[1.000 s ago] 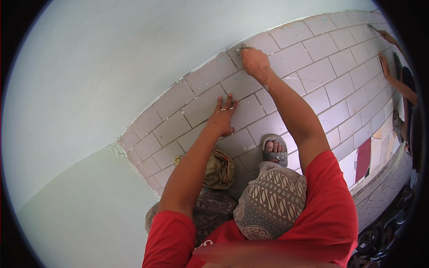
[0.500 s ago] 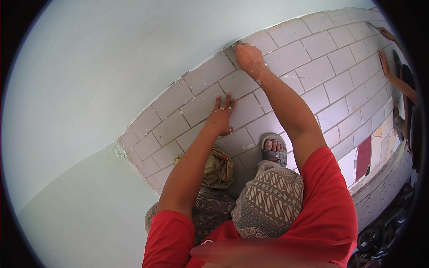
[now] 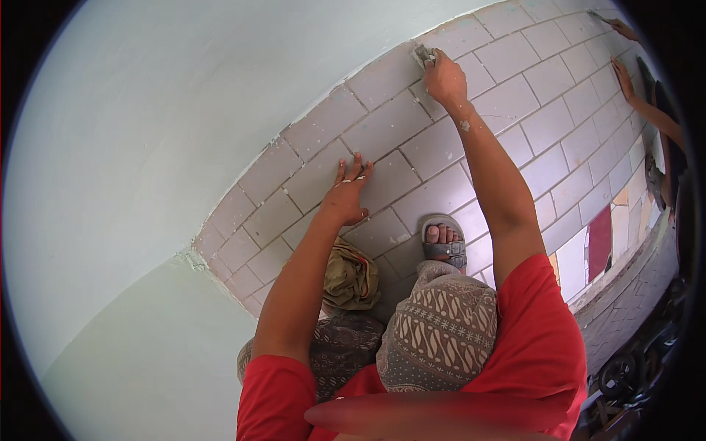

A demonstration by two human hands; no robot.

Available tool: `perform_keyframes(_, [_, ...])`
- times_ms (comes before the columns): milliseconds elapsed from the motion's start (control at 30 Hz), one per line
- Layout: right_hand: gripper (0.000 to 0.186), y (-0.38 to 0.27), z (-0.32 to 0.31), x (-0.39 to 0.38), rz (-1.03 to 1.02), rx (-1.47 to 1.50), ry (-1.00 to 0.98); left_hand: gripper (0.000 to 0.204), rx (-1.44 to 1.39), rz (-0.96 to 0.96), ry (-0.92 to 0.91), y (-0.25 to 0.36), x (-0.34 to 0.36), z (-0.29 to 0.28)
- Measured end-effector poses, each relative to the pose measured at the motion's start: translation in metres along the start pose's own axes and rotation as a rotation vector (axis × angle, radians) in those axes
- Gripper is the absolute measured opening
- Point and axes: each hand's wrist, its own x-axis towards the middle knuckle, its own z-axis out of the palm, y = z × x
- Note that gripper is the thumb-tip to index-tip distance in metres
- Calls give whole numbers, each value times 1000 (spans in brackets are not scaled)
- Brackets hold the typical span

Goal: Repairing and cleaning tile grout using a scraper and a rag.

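Observation:
My right hand (image 3: 446, 81) is closed around a small scraper (image 3: 424, 55), its grey blade showing beyond my fingers beside the seam where floor meets wall. Most of the handle is hidden inside the hand. White specks dot my right wrist. My left hand (image 3: 346, 197) rests on the tiled floor (image 3: 384, 180) with its fingers spread, holding nothing. The pale wall (image 3: 176, 125) rises along the far left side of the tiles, and a ragged line of filler or paint runs along its foot.
A crumpled olive cloth (image 3: 349, 275) lies on the floor near my left forearm. My sandalled foot (image 3: 444, 239) stands right of it. At the far right a co-worker's arm (image 3: 654, 121) reaches over the tiles, the other hand holding a thin-bladed tool (image 3: 599, 16). Dark wheeled machinery (image 3: 621, 375) stands lower right.
My right hand has drawn right, away from the wall seam, so the scraper's blade now shows. My left hand keeps its place on the tiles, while the view has shifted slightly.

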Motion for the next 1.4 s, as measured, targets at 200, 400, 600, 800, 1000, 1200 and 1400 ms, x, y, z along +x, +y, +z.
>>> perform_keyframes(200, [41,6,24,12,-55,-36,117,120,-48,-6,-19,6,2,-4])
perform_keyframes(400, [31,-32,55,-33,-378,-141,-147,113,-55,-16,78,-1,-6,7])
perform_keyframes(600, [34,-18,53,-42,-439,-135,-224,108,-56,-105,50,12,-21,13])
perform_keyframes(800, [41,28,16,-42,-292,-36,-56,108,-100,4,34,-10,-15,10])
perform_keyframes(1000, [37,64,-27,-94,-277,-233,-252,108,-78,-3,7,-12,-14,6])
perform_keyframes(1200, [26,53,-15,-86,-371,-334,-270,109,-86,24,17,-10,-14,5])
perform_keyframes(1400, [25,37,-16,-81,-269,-332,-214,109,-92,30,25,-13,-13,12])
